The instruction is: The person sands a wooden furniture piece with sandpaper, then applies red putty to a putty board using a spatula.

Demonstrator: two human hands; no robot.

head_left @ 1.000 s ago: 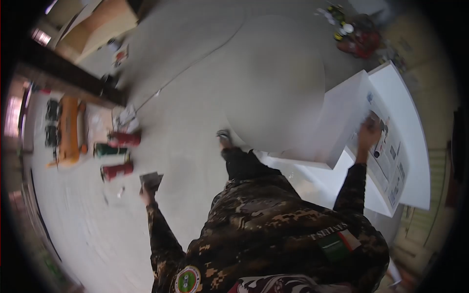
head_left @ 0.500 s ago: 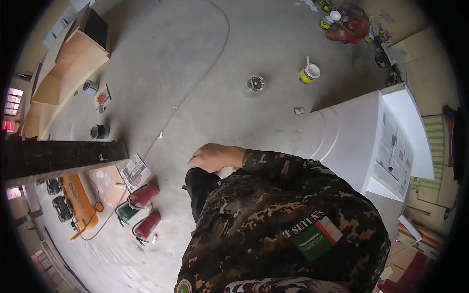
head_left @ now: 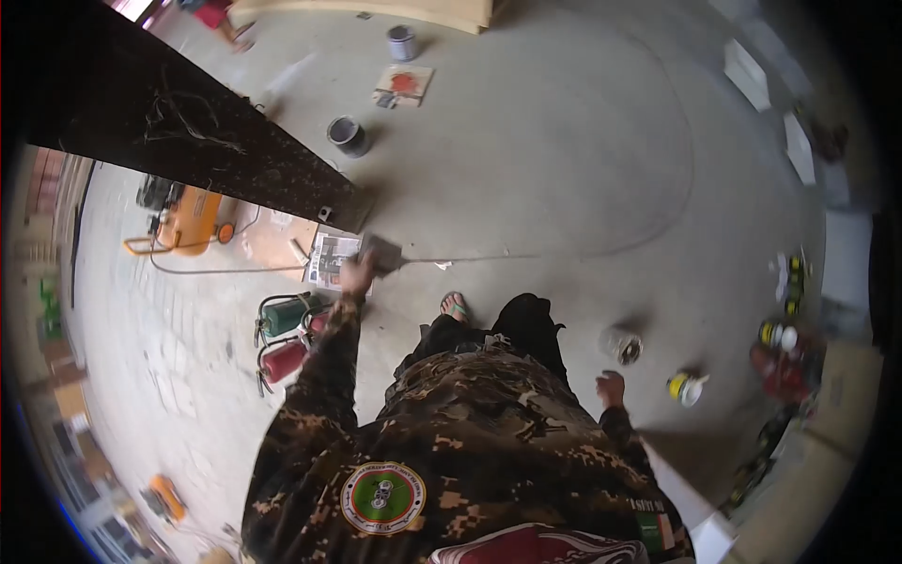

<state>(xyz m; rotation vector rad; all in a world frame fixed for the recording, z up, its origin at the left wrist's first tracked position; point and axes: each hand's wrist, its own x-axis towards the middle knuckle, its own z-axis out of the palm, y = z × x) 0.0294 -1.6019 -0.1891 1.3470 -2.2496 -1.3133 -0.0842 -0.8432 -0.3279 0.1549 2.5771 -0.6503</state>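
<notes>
The left hand is out at arm's length, fingers closed on a flat grey pad, which is above the newspaper on the floor, near the dark beam. The right hand hangs low at the right, loosely curled and empty, near a jar and a yellow-labelled can. One sandalled foot is forward. This looks like a carry between work spots. The next move probably calls for a firm grip and a clear surface to put the pad to. The round chest badge and the newspaper carry print too small to read.
</notes>
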